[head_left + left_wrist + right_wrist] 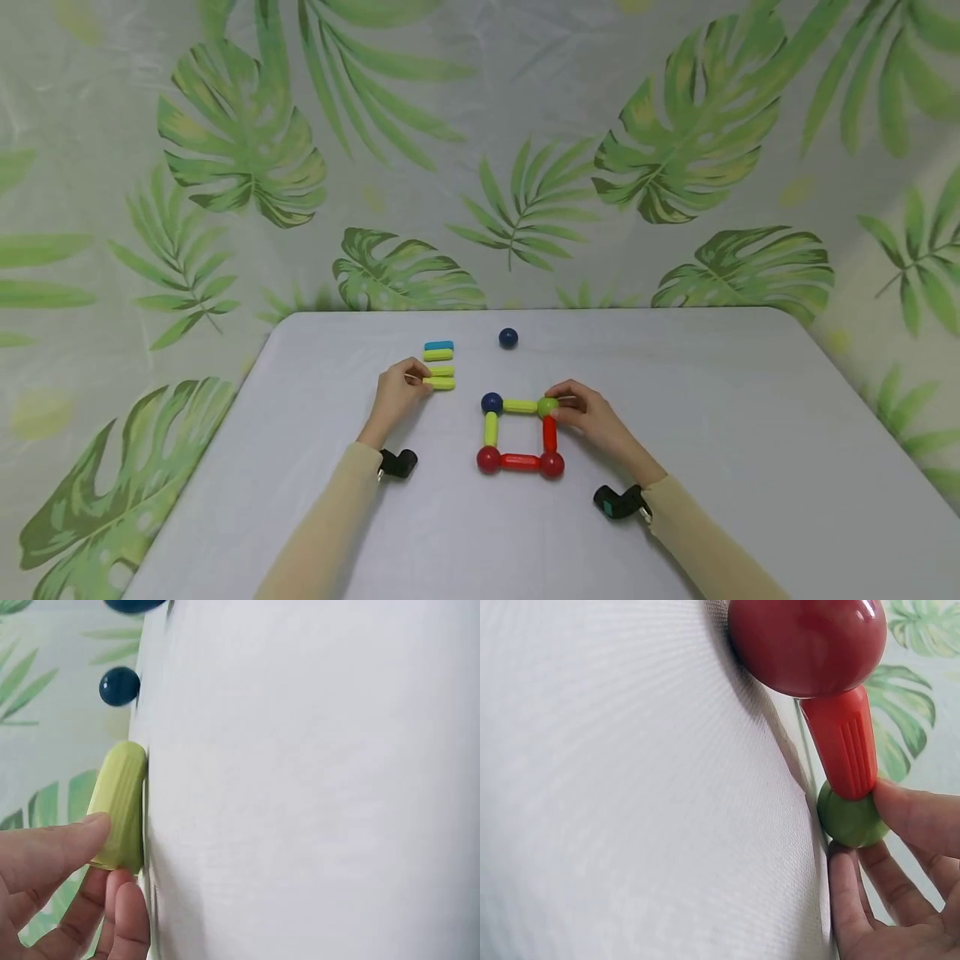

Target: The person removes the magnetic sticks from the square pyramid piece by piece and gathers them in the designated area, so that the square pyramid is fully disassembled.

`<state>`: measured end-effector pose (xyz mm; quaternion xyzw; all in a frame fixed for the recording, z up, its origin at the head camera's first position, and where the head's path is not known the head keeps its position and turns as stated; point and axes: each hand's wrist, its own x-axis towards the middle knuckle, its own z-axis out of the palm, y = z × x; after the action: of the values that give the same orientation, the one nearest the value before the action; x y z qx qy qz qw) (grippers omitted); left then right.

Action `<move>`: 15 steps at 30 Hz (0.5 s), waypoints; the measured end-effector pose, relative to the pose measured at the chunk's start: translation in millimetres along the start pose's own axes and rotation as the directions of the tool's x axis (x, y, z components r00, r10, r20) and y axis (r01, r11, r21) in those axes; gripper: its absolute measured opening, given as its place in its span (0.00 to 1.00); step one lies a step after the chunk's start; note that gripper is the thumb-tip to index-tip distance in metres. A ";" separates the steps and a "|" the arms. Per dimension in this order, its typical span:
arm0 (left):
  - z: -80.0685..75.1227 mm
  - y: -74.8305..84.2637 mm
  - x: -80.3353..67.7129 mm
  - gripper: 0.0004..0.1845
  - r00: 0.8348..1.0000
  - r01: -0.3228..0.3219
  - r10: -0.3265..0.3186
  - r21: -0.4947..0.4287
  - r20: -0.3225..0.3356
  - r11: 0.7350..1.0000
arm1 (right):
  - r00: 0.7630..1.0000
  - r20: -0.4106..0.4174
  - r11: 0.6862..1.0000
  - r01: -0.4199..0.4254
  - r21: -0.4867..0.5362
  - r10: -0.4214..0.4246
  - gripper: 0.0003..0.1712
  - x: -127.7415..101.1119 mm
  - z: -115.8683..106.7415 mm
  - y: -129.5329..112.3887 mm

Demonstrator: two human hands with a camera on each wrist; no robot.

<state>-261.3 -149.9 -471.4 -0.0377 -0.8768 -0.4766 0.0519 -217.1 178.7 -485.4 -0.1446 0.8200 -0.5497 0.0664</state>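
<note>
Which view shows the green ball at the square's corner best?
The right wrist view: the green ball fills the frame close up, pinched by the right hand under the red stick. The head view shows it small, partly covered by fingers. The left wrist view misses it.

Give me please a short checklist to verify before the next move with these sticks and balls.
1. Left hand pinches the nearest yellow-green stick: ok.
2. Right hand holds the green ball at the square's corner: ok.
3. Square closed, four balls and four sticks joined: ok.
4. Spare dark blue ball lies apart from the square: ok.
5. Stick already lifted off the table: cannot tell.
</note>
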 end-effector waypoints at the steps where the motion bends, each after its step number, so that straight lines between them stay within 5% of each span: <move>1: -0.9 -2.0 3.4 0.09 1.000 0.008 -0.008 0.022 0.006 1.000 | 1.000 0.005 1.000 0.002 0.003 -0.002 0.15 -0.1 0.1 -0.3; 15: -2.6 -0.3 32.2 0.07 0.998 0.031 -0.035 0.075 0.059 0.997 | 1.000 0.021 1.000 -0.016 0.003 0.016 0.15 -9.8 -0.4 -36.3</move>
<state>-293.2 -151.7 -466.2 -0.0356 -0.8956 -0.4430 0.0189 -201.9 169.3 -452.3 -0.1435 0.8196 -0.5489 0.0798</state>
